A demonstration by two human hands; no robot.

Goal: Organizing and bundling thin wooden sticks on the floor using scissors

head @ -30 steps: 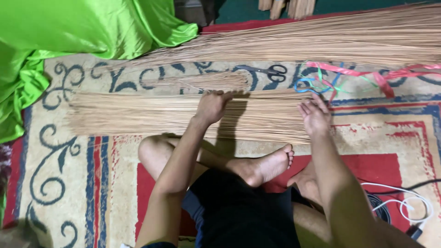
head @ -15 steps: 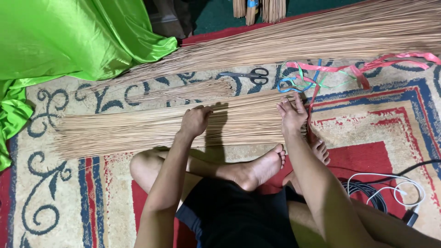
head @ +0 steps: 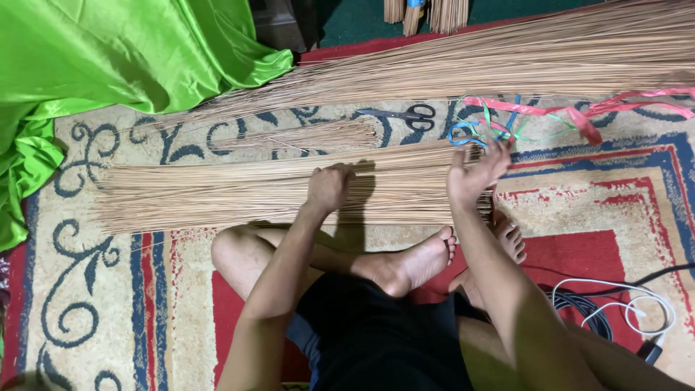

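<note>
Head view: stick bundle (head: 239, 192) lies flat on patterned rug (head: 108, 304), long axis left–right, thin tips fanning left, butt ends right. Left hand (head: 328, 187) curled, pressing its middle; right hand (head: 474, 172) fingers spread on the butt end. Behind: a second, longer stick pile (head: 507, 61), one pair of scissors (head: 405, 114), coloured ribbons (head: 536, 116), green cloth (head: 108, 58).
</note>
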